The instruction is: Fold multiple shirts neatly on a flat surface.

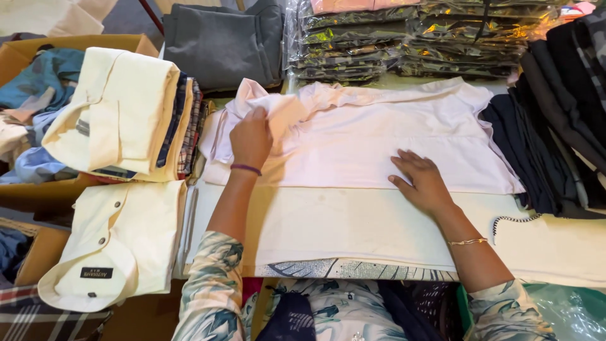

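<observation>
— What's the pale pink shirt (372,142) like?
— Soft cloth, spread flat and wide across the surface (353,230), lower part smoothed, its edge straight.
— And the end toward the cream folded shirts (120,113)?
— Bunched and lifted, a sleeve folded inward. The far edge, toward the plastic-wrapped packs (410,44), lies rumpled.
</observation>
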